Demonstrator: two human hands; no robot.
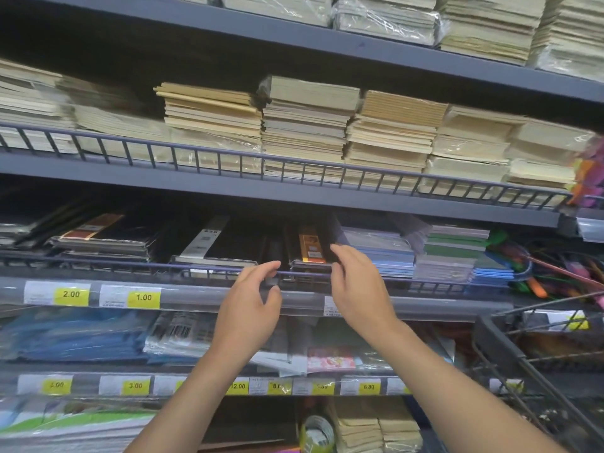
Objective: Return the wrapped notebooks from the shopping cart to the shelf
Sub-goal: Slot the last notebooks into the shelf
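Observation:
A wrapped black notebook with an orange band (310, 245) lies on top of a stack on the middle shelf (294, 201), just behind the wire rail (209, 268). In front of the rail, left of that notebook, my left hand (251, 308) hovers with loosely curled fingers and holds nothing. My right hand (356, 282) reaches over the rail; its fingertips rest against the notebook's right edge and the thumb sits near its front corner. More wrapped black notebooks (225, 240) lie to the left. The dark wire shopping cart (510, 351) shows at the lower right.
Blue and green exercise books (447, 256) are stacked right of the black notebooks, with coloured pens (555, 273) beyond. Beige paper stacks (304, 125) fill the shelf above. Price strips with yellow tags (143, 297) front the shelves. Lower shelves hold more wrapped stationery (75, 338).

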